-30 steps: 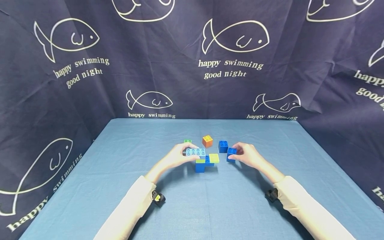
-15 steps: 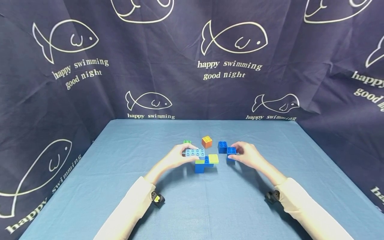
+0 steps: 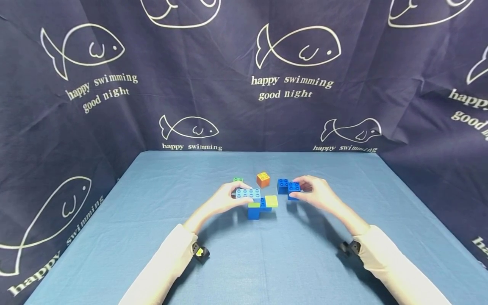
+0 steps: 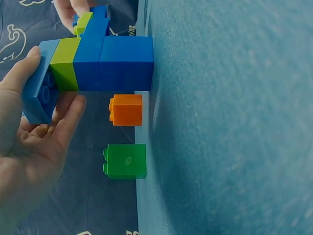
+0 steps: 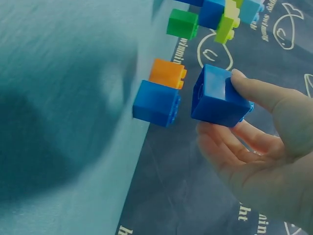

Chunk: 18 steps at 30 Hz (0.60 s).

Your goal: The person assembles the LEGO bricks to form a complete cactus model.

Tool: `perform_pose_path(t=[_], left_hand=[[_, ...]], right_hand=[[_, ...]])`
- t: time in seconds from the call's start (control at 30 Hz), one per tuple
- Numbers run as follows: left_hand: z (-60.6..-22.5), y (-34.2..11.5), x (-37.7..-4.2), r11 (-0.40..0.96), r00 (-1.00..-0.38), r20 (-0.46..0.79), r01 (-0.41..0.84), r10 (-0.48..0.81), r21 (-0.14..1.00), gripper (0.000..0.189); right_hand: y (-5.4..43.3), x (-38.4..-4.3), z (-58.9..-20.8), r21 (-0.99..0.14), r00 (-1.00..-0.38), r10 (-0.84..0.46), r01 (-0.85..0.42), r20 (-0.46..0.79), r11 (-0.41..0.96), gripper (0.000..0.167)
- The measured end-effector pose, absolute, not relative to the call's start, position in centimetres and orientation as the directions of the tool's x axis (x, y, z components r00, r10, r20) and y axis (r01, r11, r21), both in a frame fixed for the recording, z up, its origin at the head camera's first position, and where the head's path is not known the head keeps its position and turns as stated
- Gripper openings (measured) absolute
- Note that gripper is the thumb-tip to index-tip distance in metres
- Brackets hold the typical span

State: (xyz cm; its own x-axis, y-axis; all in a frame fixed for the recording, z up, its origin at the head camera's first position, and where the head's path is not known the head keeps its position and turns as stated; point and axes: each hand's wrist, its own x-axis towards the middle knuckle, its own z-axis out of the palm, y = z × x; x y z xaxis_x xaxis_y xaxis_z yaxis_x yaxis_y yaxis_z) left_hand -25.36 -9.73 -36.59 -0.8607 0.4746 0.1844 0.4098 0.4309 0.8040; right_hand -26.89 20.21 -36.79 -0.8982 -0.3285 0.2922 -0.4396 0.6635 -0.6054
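Observation:
My left hand [image 3: 225,200] grips a light blue brick [image 3: 248,193] between thumb and fingers. This brick tops a small build, with a lime brick [image 4: 64,63] directly under it and blue bricks [image 4: 126,63] below. A second lime piece [image 3: 272,201] sits on the build's right arm. My right hand [image 3: 317,194] pinches a square blue brick [image 5: 220,95] by its sides, thumb on one face and fingers on the opposite one. That brick hangs above the table, to the right of the build, its studs facing up.
Behind the held brick stands another blue brick [image 3: 282,186] on the table. An orange brick [image 3: 263,179] is farther back, and a green brick [image 3: 238,179] is partly hidden behind my left hand. A blue cloth [image 3: 244,262] covers the table; a printed curtain [image 3: 236,67] hangs behind.
My right hand has lifted the blue brick and shifted it slightly away from me, closer to the other blue brick. My left hand keeps its hold on the build without visible movement.

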Motion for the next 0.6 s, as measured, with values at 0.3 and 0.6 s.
perform_pose_path(t=[0.3,0.6], left_hand=[[-35.8,-9.7,-24.9,0.417,-0.861,0.190,0.408,0.471,0.812,0.035],[-35.8,-9.7,-24.8,0.431,-0.857,0.178,0.411,0.484,0.803,0.039]], right_hand=[[19.4,-26.3,-35.7,-0.609,-0.884,-0.358,-0.467,0.301,0.641,0.042],[18.8,-25.8,-35.4,-0.603,-0.871,-0.365,-0.491,0.329,0.628,0.041]])
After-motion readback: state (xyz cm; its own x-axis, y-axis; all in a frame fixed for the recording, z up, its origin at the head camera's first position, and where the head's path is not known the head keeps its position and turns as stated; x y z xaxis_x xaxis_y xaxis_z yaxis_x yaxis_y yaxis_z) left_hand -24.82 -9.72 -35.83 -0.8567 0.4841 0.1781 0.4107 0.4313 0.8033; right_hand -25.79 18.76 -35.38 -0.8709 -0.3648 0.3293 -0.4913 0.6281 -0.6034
